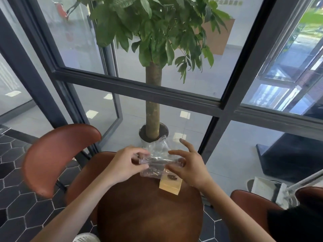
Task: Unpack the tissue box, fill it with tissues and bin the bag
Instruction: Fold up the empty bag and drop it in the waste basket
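Clear bag hides much of the box on the table. Left hand pinches the bag shut-fingered; right hand grips it, fingers splayed.

hands holding clear bag, wooden box below

Bare forearms — perhaps short-sleeved

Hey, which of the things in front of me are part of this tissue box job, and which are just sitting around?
Part of the job: plastic bag, wooden box, left hand, right hand.
Just around: round table, chair, potted tree.
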